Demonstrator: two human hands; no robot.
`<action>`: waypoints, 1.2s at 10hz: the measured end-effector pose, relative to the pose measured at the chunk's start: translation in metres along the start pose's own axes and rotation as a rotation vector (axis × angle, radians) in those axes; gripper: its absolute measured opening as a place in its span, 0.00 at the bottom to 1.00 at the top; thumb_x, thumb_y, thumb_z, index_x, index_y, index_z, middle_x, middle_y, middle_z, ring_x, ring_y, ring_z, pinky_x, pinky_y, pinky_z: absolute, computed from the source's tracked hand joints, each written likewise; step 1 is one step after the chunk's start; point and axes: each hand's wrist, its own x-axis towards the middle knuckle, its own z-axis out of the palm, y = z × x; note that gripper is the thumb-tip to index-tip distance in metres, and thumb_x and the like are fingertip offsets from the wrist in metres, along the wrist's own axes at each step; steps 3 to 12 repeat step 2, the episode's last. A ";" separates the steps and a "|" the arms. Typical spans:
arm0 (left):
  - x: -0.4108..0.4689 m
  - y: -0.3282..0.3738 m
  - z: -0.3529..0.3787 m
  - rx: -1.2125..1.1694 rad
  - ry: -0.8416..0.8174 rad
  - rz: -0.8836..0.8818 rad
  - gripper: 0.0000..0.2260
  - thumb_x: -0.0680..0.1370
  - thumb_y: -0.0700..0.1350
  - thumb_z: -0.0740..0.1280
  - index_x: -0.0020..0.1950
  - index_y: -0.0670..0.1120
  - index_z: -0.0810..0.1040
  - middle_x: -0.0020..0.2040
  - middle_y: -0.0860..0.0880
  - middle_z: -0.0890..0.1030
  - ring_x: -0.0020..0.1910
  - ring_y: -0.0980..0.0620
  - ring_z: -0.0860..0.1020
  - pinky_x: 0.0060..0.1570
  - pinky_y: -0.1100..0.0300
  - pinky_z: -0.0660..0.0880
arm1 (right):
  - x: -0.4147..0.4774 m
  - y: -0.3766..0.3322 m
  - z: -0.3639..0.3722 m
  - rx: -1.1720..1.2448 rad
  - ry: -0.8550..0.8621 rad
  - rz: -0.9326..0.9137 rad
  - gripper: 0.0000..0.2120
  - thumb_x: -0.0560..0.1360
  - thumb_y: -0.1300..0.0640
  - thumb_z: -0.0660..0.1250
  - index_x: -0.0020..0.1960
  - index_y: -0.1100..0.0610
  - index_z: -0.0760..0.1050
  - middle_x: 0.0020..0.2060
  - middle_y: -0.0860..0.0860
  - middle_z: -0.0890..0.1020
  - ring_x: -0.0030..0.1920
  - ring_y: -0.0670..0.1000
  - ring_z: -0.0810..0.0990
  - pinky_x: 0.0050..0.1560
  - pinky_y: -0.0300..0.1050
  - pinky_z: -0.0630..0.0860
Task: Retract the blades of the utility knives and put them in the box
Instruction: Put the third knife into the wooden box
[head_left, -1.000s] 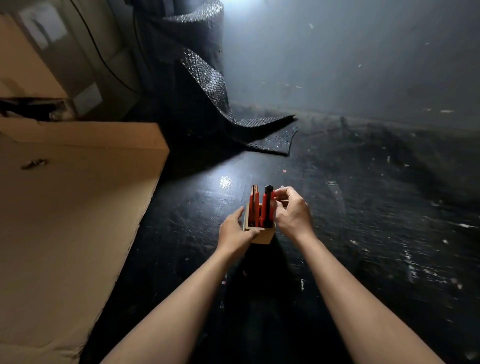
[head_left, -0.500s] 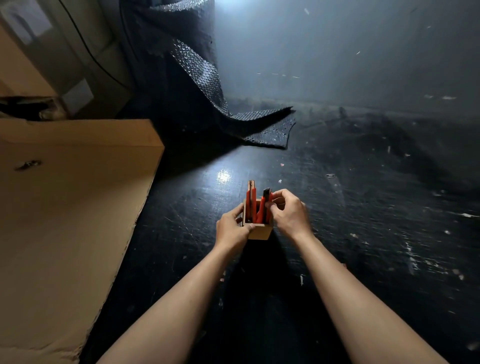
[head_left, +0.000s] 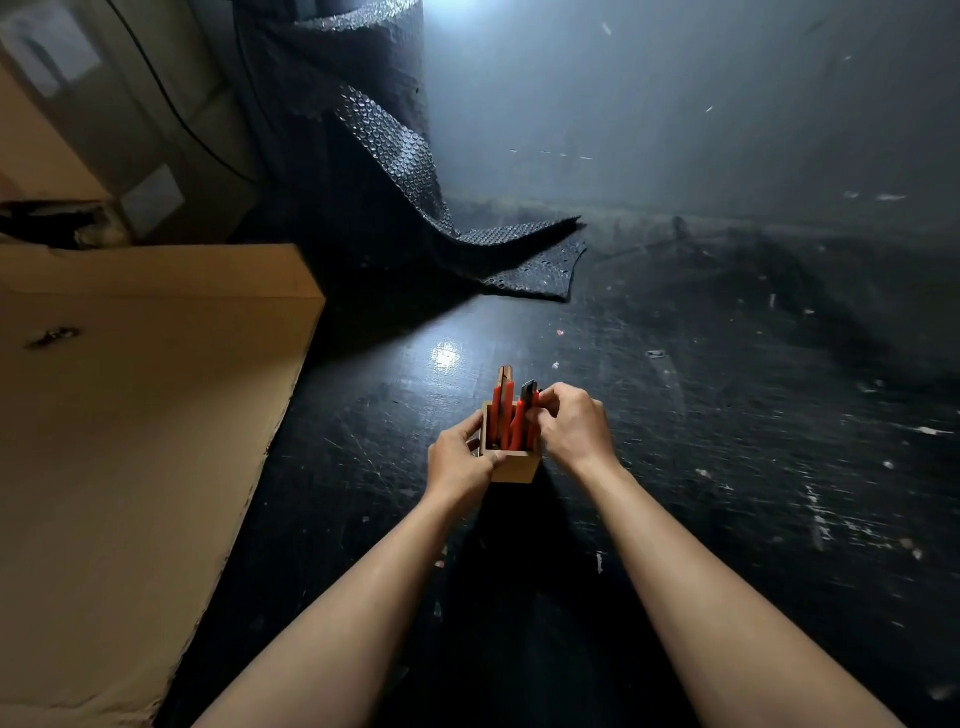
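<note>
A small wooden box (head_left: 517, 467) stands upright on the dark scratched table in the middle of the view. Red utility knives (head_left: 503, 410) stick up out of it, and one with a black tip (head_left: 529, 402) leans at its right side. My left hand (head_left: 460, 460) grips the box's left wall and front corner. My right hand (head_left: 571, 428) is closed around the black-tipped knife at the box's right rim. Whether any blade is out cannot be seen.
A large flat cardboard sheet (head_left: 130, 441) covers the table's left side. A dark roll of bubble wrap (head_left: 374, 156) stands at the back, its loose end lying on the table. Small white scraps are scattered on the right.
The black-tipped knife has sunk lower into the box under my right hand. My left hand has closed from beside the box onto its wall.
</note>
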 end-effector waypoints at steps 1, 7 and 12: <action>-0.001 0.004 -0.003 0.008 -0.016 -0.013 0.30 0.72 0.41 0.79 0.74 0.53 0.77 0.68 0.49 0.82 0.65 0.50 0.81 0.69 0.46 0.76 | -0.007 0.002 -0.009 -0.012 -0.019 -0.003 0.08 0.76 0.60 0.70 0.55 0.57 0.82 0.50 0.55 0.87 0.51 0.56 0.84 0.54 0.52 0.82; -0.015 0.001 -0.009 0.007 -0.016 -0.006 0.29 0.74 0.42 0.78 0.75 0.48 0.75 0.68 0.48 0.81 0.66 0.48 0.81 0.69 0.47 0.76 | -0.019 0.004 -0.028 0.022 -0.003 0.000 0.12 0.75 0.60 0.71 0.59 0.59 0.81 0.51 0.55 0.86 0.53 0.54 0.84 0.57 0.50 0.81; -0.015 0.001 -0.009 0.007 -0.016 -0.006 0.29 0.74 0.42 0.78 0.75 0.48 0.75 0.68 0.48 0.81 0.66 0.48 0.81 0.69 0.47 0.76 | -0.019 0.004 -0.028 0.022 -0.003 0.000 0.12 0.75 0.60 0.71 0.59 0.59 0.81 0.51 0.55 0.86 0.53 0.54 0.84 0.57 0.50 0.81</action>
